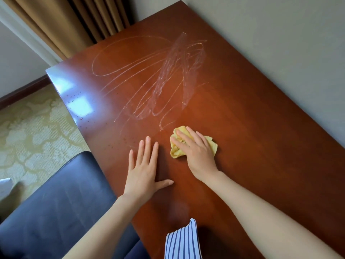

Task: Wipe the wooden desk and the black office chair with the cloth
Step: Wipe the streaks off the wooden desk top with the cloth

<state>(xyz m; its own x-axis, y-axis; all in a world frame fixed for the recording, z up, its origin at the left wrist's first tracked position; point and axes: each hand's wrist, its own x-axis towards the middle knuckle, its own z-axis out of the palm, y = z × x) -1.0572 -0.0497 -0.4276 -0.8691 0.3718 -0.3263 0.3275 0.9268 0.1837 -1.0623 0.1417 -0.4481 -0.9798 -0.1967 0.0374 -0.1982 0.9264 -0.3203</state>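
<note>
On the glossy reddish-brown tabletop [242, 128], toward six o'clock of its surface, both bare hands rest side by side. The right hand [196, 152] lies palm-down on a crumpled yellow cloth [177, 146], fingers spread over the top of it and pressing it flat to the wood; its grip is wide and loose, covering the cloth rather than closing around it. The cloth bulges out at nine o'clock and three o'clock of the hand. The left hand [143, 171] sits just beside it at nine o'clock, apart from the cloth, flat on the wood with fingers splayed and thumb stretched toward the right wrist; its grip is wide and holds nothing.

At twelve o'clock of the cloth, looping wet streaks [158, 75] cover the middle of the tabletop, with one broad smeared band running diagonally through them. A bright window reflection [78, 103] glares at ten o'clock near the edge.

The black chair [56, 202] stands at seven o'clock, its padded surface tucked against the tabletop's edge. A blue-and-white striped garment [183, 242] hangs at six o'clock. Patterned carpet [28, 137] shows at nine o'clock, brown curtains [74, 21] at eleven o'clock, a plain wall [280, 43] at two o'clock. No writing or labels can be read anywhere.
</note>
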